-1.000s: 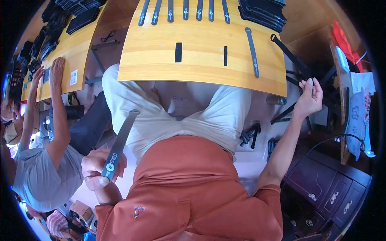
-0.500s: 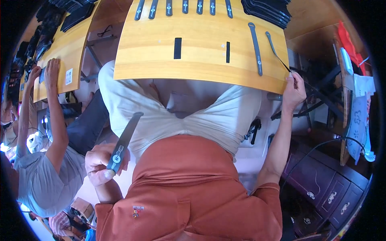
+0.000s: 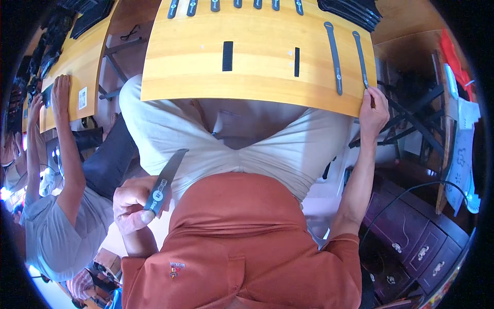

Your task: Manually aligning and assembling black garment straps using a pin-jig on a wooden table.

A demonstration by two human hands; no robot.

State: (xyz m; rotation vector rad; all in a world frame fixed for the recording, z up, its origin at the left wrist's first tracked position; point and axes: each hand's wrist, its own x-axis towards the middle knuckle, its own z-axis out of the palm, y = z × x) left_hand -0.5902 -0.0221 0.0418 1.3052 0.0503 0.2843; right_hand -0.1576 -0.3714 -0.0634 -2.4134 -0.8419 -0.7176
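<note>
My left hand [image 3: 135, 208] is closed over my lap, pinching one end of a dark grey strap with pale print [image 3: 167, 183]; its free end points up and away. At the table's right front corner, my right hand [image 3: 374, 110] has its fingertips closed on the near end of a slim grey strap with a slotted far end [image 3: 359, 54], which lies straight on the wood. Just left of it rests a similar grey strap [image 3: 334, 56], touched by neither hand. Two short black strips, one wide [image 3: 227, 56] and one narrow [image 3: 297, 62], lie on the tabletop.
Several grey straps [image 3: 215, 5] line the far part of the wooden table [image 3: 262, 82], beside a stack of black pieces [image 3: 352, 13]. To the left, a co-worker's hands [image 3: 60, 95] rest at another table [image 3: 77, 67]. Dark drawers [image 3: 411, 247] stand at the lower right.
The slim strap under my right hand has gone from bent over the table edge to lying straight. My left hand still holds its strap, shifted slightly right.
</note>
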